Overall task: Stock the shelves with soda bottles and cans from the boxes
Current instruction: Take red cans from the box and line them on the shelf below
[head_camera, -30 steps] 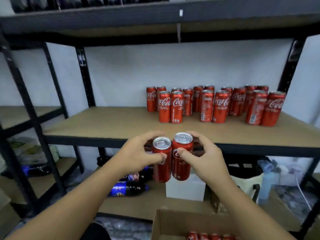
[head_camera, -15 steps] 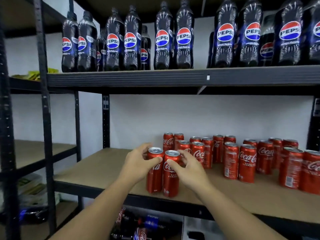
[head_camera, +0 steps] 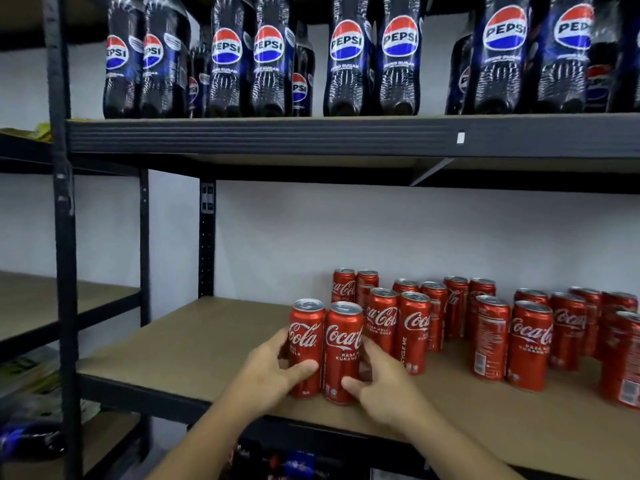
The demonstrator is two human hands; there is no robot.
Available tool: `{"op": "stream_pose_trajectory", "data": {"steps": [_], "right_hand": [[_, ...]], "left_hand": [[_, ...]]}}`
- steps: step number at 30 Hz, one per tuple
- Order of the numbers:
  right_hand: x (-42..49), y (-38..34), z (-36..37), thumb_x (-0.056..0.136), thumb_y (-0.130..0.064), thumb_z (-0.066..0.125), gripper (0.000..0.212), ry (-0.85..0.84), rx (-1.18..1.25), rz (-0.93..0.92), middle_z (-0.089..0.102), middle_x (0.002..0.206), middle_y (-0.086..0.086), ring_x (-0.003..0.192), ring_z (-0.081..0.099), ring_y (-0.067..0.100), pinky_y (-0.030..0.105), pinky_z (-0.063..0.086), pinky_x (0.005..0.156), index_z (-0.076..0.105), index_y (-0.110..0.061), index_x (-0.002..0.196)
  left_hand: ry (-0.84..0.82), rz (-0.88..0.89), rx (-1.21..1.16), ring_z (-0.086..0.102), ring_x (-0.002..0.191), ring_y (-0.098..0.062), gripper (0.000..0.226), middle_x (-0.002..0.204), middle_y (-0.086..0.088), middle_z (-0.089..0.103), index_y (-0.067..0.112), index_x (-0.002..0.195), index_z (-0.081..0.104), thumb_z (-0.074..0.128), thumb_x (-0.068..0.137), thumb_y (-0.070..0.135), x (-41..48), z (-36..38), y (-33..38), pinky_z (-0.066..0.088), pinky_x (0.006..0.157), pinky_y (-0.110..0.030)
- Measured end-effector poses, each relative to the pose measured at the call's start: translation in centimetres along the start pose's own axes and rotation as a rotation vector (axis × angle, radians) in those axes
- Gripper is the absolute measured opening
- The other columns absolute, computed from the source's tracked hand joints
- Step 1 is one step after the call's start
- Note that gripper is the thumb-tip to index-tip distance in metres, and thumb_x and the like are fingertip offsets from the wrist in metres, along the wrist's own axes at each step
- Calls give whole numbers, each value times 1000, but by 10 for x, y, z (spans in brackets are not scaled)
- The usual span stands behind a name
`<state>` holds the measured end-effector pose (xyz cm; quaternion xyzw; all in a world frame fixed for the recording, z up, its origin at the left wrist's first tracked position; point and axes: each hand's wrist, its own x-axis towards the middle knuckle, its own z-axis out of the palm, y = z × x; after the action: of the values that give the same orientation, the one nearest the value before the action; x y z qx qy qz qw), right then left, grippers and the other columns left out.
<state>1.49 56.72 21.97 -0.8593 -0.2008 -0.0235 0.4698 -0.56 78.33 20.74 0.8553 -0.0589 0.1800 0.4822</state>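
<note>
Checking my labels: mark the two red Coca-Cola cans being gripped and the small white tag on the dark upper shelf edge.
Left red Coca-Cola can (head_camera: 304, 337): head view, on its white logo.
Right red Coca-Cola can (head_camera: 343, 338): head view, on its logo.
Small white tag (head_camera: 460, 137): head view, its centre.

You can't see the caps of the Pepsi bottles (head_camera: 401, 60): the top edge cuts them off. Fingers of your left hand (head_camera: 273, 368) go behind the left can (head_camera: 306, 341), so only the thumb shows clearly; same w/ your right hand (head_camera: 384, 389) round the right can (head_camera: 343, 344). Back-row cans (head_camera: 367, 282) are mostly hidden by the front ones. The outermost can (head_camera: 623, 358) is clipped by the right edge. Small print on the cans is too small to read. Stuff below the shelf (head_camera: 207, 341) is dark & blurred, can't ID. The bottle (head_camera: 27, 441) at bottom left is blurred & cut by the edge.
</note>
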Motion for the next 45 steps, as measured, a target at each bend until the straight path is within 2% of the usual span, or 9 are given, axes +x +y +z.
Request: {"op": "stream_pose_trajectory", "data": {"steps": [3, 10, 14, 19, 25, 27, 32, 36, 45], "right_hand": [[13, 1, 14, 92, -18, 74, 70, 85, -43, -27, 57, 138, -16, 132, 53, 8, 31, 41, 113, 39, -38, 149], [60, 2, 42, 91, -36, 74, 63, 197, -264, -64, 64, 133, -4, 122, 62, 16, 33, 49, 105, 44, -28, 146], [92, 4, 59, 89, -37, 76, 60, 262, -258, -28, 67, 124, 1, 116, 65, 22, 38, 53, 99, 45, -21, 137], [129, 7, 73, 83, -39, 82, 52, 325, -166, 5, 70, 116, 1, 108, 68, 22, 37, 55, 92, 49, -19, 117], [156, 18, 85, 86, -36, 79, 27, 335, -204, -15, 68, 91, -2, 88, 65, 18, 30, 50, 76, 56, -23, 82], [162, 22, 87, 88, -34, 77, 22, 329, -238, -42, 65, 85, -6, 84, 63, 15, 26, 45, 72, 60, -24, 78], [163, 25, 90, 93, -24, 70, 14, 285, -275, -101, 66, 88, -9, 85, 62, 10, 23, 46, 75, 67, -26, 80], [161, 26, 88, 94, -19, 67, 7, 233, -279, -144, 71, 97, -7, 91, 63, 10, 21, 46, 79, 73, -22, 92], [159, 26, 87, 96, -23, 66, 23, 143, -323, -134, 69, 120, -3, 109, 62, 13, 23, 47, 93, 69, -20, 119]], "left_hand": [[41, -16, 53, 61, 104, 4, 46, 113, 24, 66, 45, 124, 54, 79, 86, 42, 12, -3, -2, 47, 84, -16], [132, -74, 80, 59, 109, -5, 47, 119, 14, 65, 29, 130, 58, 79, 88, 37, 50, -7, -23, 46, 93, -24], [178, -103, 106, 64, 109, -13, 43, 118, 6, 67, 24, 131, 59, 75, 91, 33, 76, -6, -39, 45, 90, -25], [212, -112, 110, 62, 117, -18, 42, 129, 1, 67, 22, 137, 56, 68, 97, 30, 105, -7, -53, 45, 95, -29], [310, -92, 171, 62, 118, -27, 39, 126, -7, 69, 16, 135, 60, 65, 99, 29, 129, -1, -78, 45, 97, -32], [320, -92, 191, 63, 116, -28, 37, 124, -8, 69, 14, 133, 61, 65, 99, 29, 133, 1, -84, 48, 98, -36], [328, -104, 252, 63, 114, -27, 34, 121, -8, 68, 13, 129, 61, 66, 96, 23, 136, 2, -92, 51, 99, -38], [299, -87, 253, 65, 111, -26, 38, 118, -7, 70, 13, 128, 62, 72, 91, 16, 132, 1, -93, 52, 97, -35], [286, -56, 288, 67, 104, -26, 44, 113, -7, 71, 16, 130, 60, 70, 88, 12, 129, 0, -93, 54, 94, -37]]}}
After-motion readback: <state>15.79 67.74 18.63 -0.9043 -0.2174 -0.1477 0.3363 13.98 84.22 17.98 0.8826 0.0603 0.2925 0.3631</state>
